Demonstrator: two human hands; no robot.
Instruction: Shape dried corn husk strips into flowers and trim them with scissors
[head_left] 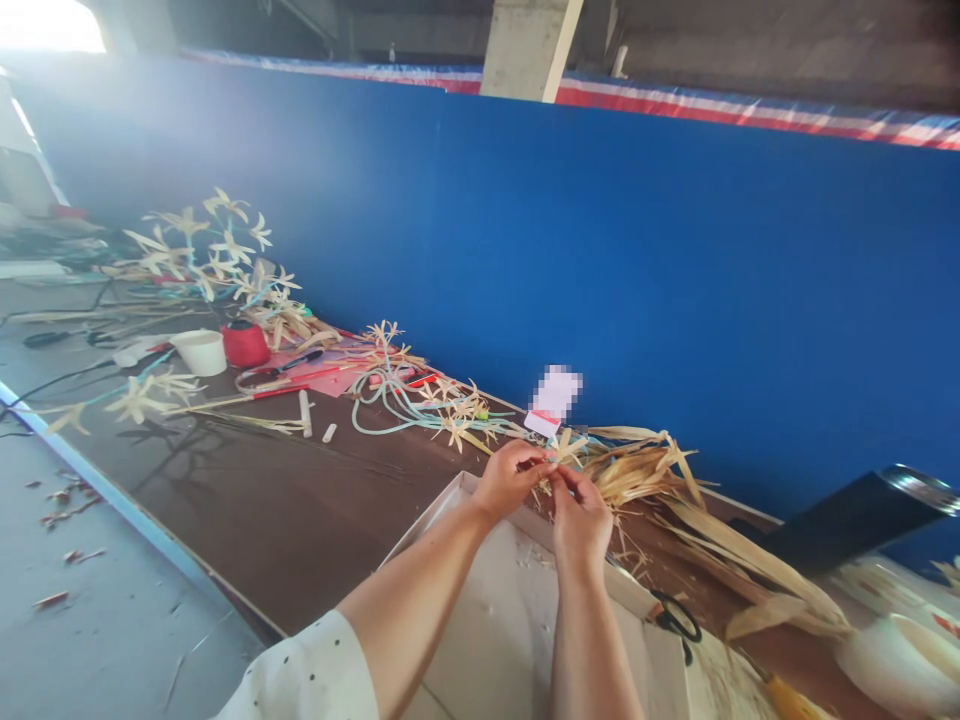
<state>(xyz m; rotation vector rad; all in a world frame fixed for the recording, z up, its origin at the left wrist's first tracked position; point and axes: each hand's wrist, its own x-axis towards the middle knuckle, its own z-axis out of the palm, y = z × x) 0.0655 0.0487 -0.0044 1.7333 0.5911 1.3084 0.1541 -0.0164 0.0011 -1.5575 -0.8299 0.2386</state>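
My left hand (510, 478) and my right hand (579, 515) meet over the far edge of a shallow white box (480, 610). Both pinch a small piece of dried straw-coloured husk (553, 470) between their fingertips. Right behind them lies a heap of dried husk strips (652, 470) on the brown table (285, 510). Long husk leaves (757, 565) trail off to the right.
Finished husk flowers (217, 250) stand at the far left, with more flowers on green stems (420, 400), a red spool (244, 343) and a white cup (201, 352). Black scissors (675, 620) lie by the box. A blue wall (675, 280) backs the table.
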